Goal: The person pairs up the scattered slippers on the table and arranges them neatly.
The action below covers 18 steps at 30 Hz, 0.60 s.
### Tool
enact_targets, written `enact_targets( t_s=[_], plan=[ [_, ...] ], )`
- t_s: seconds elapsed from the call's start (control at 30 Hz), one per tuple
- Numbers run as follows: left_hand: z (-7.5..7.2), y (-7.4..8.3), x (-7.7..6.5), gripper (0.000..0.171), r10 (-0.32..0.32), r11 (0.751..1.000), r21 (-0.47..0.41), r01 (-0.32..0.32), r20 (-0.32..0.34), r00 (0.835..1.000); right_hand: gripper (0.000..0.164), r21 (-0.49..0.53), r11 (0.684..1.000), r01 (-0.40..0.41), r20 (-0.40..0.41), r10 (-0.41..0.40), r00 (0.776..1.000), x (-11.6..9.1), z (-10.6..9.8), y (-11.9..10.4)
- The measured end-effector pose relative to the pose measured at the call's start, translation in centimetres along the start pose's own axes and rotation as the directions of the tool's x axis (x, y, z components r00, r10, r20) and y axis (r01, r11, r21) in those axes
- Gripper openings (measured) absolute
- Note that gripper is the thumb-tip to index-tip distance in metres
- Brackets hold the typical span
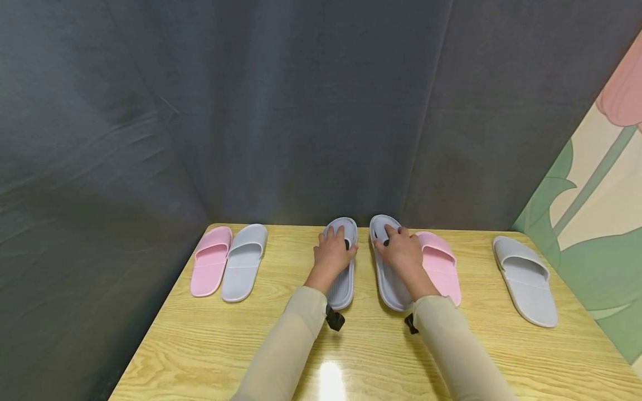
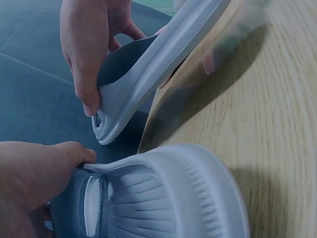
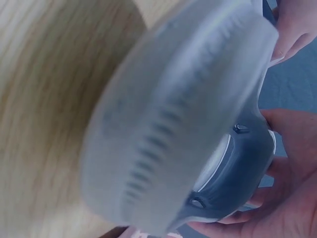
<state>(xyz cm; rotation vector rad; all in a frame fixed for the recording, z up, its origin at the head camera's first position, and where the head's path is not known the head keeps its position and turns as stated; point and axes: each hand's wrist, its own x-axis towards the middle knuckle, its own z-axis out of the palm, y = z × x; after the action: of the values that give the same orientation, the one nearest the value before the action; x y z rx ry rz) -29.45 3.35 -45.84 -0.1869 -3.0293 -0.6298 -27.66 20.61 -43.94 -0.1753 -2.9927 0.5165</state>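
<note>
Side by side in the middle of the head view are two grey slippers, their toes toward the dark curtain. My left hand (image 1: 331,252) grips the left grey slipper (image 1: 342,292) over its strap, thumb on one edge and fingers on the other. The right grey slipper (image 1: 391,287) is held the same way by my right hand (image 1: 403,255). In the left wrist view the right slipper (image 2: 148,69) is tilted, with a shadow on the wood below it. Ribbed soles fill much of both wrist views, as on the right slipper (image 3: 163,129).
A pink slipper (image 1: 443,273) lies just right of my right hand. Farther right is a single grey slipper (image 1: 531,292). At the left lie a pink slipper (image 1: 209,273) and a light grey slipper (image 1: 243,273). The wooden table (image 1: 200,356) ends at a dark curtain (image 1: 321,111).
</note>
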Motion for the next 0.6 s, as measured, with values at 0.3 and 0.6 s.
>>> enact_targets(
  t_s=[0.3,0.6],
  plan=[
    [0.8,0.0,0.6,0.068,-0.005,1.0,0.004,0.005,-0.012,1.0,0.066,0.033,0.999,-0.003,0.019,0.003,1.0,0.4,0.8,0.1],
    [0.9,0.1,0.9,0.069,-0.008,1.0,-0.006,0.008,0.014,1.0,0.067,0.018,1.0,-0.013,0.051,0.012,0.999,1.0,1.8,0.0]
  ],
)
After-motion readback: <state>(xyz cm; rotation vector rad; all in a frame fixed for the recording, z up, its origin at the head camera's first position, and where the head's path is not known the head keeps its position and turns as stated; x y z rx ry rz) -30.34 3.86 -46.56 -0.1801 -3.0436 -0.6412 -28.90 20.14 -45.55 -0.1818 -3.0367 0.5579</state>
